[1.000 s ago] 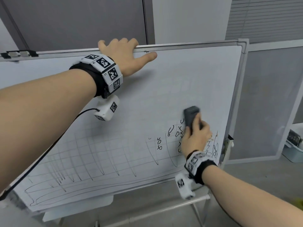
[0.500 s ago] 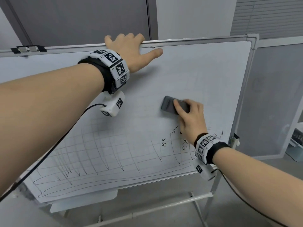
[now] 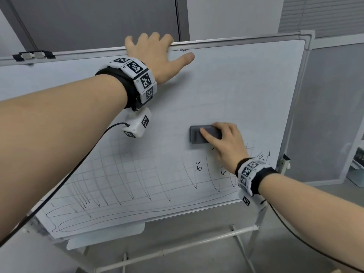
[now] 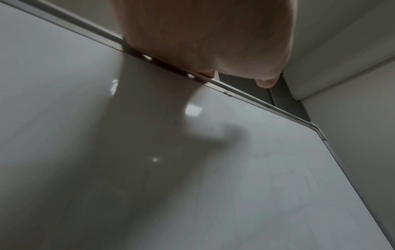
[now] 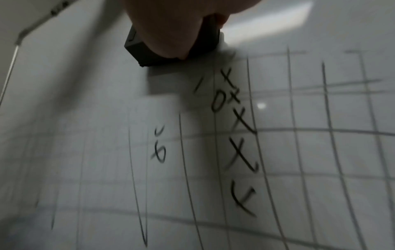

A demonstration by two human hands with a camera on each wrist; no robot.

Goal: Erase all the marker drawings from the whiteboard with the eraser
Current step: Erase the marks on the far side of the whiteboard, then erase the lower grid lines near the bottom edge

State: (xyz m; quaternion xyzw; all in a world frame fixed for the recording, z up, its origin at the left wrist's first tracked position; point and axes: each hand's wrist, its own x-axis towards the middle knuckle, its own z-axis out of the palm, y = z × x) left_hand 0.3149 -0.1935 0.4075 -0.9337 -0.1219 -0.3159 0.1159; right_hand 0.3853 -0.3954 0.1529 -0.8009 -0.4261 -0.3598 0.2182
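Left hand [image 3: 155, 54] hooks curled fingers over the board's [image 3: 246, 91] top edge. Right hand [image 3: 226, 142] grips the eraser [image 3: 197, 134] mid-board, bare white above, marks [image 5: 239, 128] below.

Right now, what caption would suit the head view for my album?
Right hand presses a grey eraser to a scribbled whiteboard; left hand grips its top edge.
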